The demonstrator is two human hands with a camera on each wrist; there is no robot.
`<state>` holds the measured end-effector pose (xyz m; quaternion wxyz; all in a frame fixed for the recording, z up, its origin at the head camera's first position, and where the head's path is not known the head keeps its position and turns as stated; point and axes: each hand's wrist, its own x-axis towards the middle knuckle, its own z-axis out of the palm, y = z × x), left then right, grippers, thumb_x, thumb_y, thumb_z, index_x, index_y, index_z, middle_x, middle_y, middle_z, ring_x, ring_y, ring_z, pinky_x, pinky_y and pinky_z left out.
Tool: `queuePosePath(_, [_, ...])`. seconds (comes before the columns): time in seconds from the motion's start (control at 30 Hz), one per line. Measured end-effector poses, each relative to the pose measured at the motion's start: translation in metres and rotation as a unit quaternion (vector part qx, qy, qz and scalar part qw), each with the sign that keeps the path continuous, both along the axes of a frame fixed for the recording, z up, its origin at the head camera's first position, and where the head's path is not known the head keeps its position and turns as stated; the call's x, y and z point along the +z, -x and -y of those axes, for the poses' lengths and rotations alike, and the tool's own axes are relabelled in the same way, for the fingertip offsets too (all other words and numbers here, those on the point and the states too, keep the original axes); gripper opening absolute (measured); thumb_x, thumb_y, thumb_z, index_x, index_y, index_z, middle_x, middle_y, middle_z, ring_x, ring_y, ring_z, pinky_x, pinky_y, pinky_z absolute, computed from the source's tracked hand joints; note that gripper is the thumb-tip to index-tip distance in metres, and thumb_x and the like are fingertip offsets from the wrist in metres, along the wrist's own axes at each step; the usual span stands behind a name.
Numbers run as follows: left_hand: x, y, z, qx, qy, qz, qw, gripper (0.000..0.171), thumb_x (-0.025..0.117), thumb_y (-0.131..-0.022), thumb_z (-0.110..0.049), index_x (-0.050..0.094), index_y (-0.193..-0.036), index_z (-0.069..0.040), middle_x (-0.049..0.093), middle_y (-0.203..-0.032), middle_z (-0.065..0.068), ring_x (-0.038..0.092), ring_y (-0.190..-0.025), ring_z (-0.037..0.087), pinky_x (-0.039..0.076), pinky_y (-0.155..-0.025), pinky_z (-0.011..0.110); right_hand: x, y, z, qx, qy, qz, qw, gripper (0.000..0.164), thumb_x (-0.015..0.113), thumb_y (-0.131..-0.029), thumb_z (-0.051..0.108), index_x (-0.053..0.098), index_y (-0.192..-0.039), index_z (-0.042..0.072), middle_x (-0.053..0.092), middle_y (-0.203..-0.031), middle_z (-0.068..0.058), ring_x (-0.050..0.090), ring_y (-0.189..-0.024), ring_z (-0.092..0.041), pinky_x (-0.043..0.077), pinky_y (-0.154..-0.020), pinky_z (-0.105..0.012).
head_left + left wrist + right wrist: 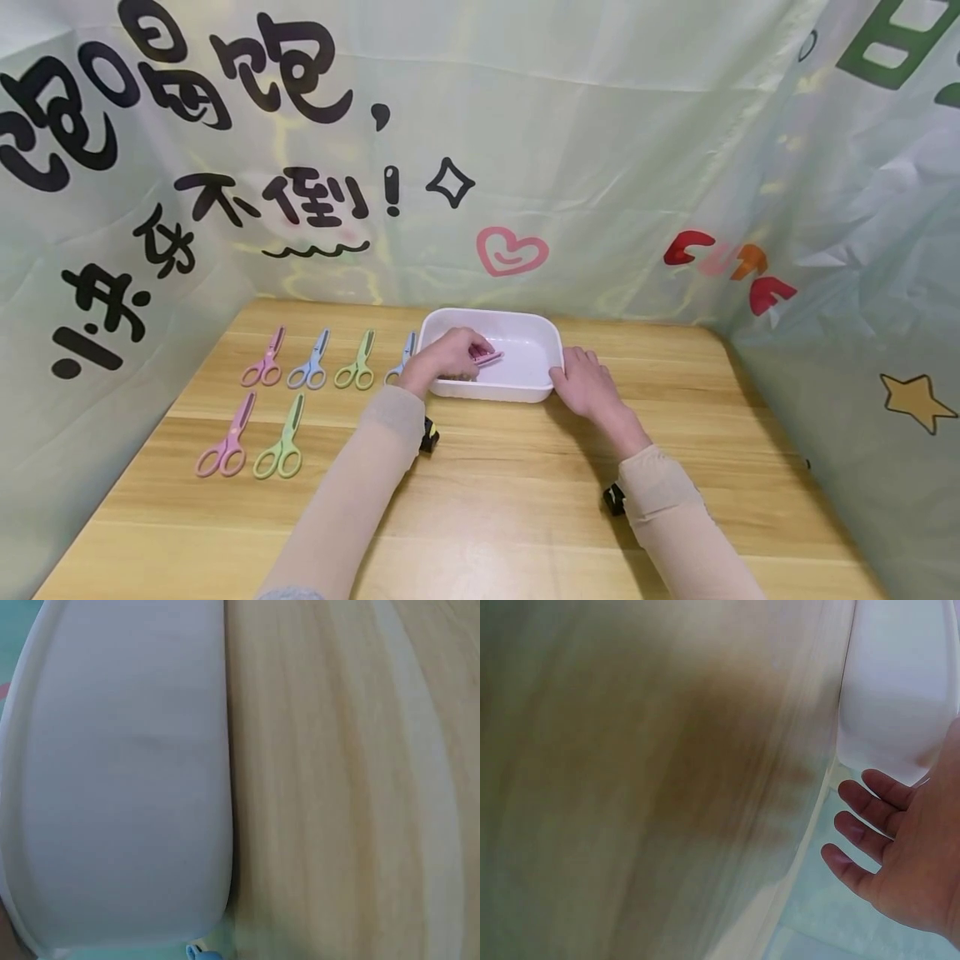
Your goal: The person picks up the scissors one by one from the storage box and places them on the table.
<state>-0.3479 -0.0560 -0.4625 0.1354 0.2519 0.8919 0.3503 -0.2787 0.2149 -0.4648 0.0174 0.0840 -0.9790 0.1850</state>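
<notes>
My left hand reaches over the left side of a white plastic tub. Its fingers pinch a pair of pink scissors inside, partly hidden by the hand. In the left wrist view only the outer wall of the tub fills the left side, and the held scissors are out of sight. At the tub's right end, my right hand has its thumb against the rim. The right wrist view shows the right hand's fingers spread and loosely bent beside the tub's corner, gripping nothing.
Left of the tub lie several scissors in two rows: pink scissors, blue scissors and green scissors at the back, more pink scissors and green scissors in front. Another blue pair is partly hidden beside the tub. Printed cloth encloses the wooden table.
</notes>
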Motion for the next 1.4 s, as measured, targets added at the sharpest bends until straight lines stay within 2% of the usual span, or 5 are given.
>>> queuePosePath(0.23, [-0.0018,0.0006,-0.0025,-0.010,-0.014,0.008,0.9998,0.053,0.071,-0.075,0.010,0.075,-0.125,-0.008,0.075,-0.111,0.004,0.066,-0.099,0.014,0.054,-0.083,0.024,-0.0007,-0.0005,0.0000,0.001,0.004,0.001,1.000,0.047,0.044,-0.104,0.028,0.055,-0.134,-0.007,0.059,-0.131,-0.023,0.049,-0.116,-0.042,0.044,-0.094,-0.060])
queuePosePath(0.4, [-0.0010,-0.0004,-0.0036,0.001,-0.032,0.008,0.9995,0.055,0.072,-0.075,0.009,0.075,-0.126,-0.010,0.074,-0.111,0.006,0.066,-0.096,0.016,0.055,-0.069,0.024,-0.0004,-0.0001,-0.0009,0.000,0.003,0.001,1.000,0.048,0.044,-0.104,0.028,0.054,-0.135,-0.007,0.058,-0.132,-0.023,0.049,-0.116,-0.042,0.044,-0.094,-0.060])
queuePosePath(0.73, [-0.0004,-0.0017,-0.0042,0.011,-0.065,-0.019,0.9976,0.048,0.073,-0.080,0.006,0.076,-0.125,-0.011,0.073,-0.108,0.003,0.064,-0.084,0.015,0.052,-0.058,0.025,0.0017,-0.0018,0.0006,0.000,0.003,-0.002,1.000,0.047,0.044,-0.104,0.028,0.056,-0.131,-0.008,0.060,-0.129,-0.023,0.050,-0.114,-0.042,0.044,-0.093,-0.060])
queuePosePath(1.07, [-0.0008,-0.0016,-0.0054,0.025,-0.101,0.029,0.9942,0.052,0.072,-0.080,0.006,0.075,-0.128,-0.015,0.073,-0.097,0.006,0.057,-0.060,0.013,0.046,-0.045,0.024,0.0001,-0.0005,0.0008,-0.001,-0.002,-0.004,1.000,0.045,0.044,-0.104,0.027,0.056,-0.130,-0.008,0.060,-0.128,-0.024,0.050,-0.114,-0.042,0.044,-0.093,-0.060])
queuePosePath(1.4, [0.0038,-0.0018,-0.0039,0.032,-0.166,0.051,0.9843,0.048,0.074,-0.090,0.002,0.070,-0.135,-0.012,0.072,-0.113,0.015,0.058,-0.051,0.015,0.049,-0.044,0.027,0.0012,0.0002,0.0002,0.003,-0.001,-0.001,1.000,0.047,0.043,-0.104,0.027,0.055,-0.132,-0.009,0.059,-0.130,-0.024,0.050,-0.115,-0.043,0.044,-0.094,-0.061])
